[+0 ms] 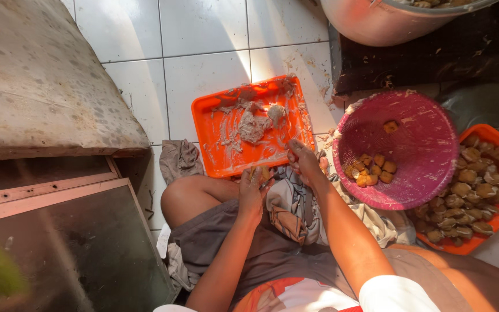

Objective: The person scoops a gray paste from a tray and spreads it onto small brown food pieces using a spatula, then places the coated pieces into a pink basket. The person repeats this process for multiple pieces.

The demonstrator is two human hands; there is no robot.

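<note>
The left hand (252,188) is curled shut around a small brown piece of food (265,173), just at the near edge of the orange tray (215,124) on the floor. The right hand (304,160) is bent, its fingers touching the grey paste (253,126) on the tray; I cannot tell if it grips anything. To do this well, take only a little paste and press it in gently. More brown pieces sit in the pink basket (423,144)

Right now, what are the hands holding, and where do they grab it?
The left hand cups a small tan food piece, only its top edge showing. The right hand pinches a thin tool at the orange tray; where it grips cannot be told.
</note>
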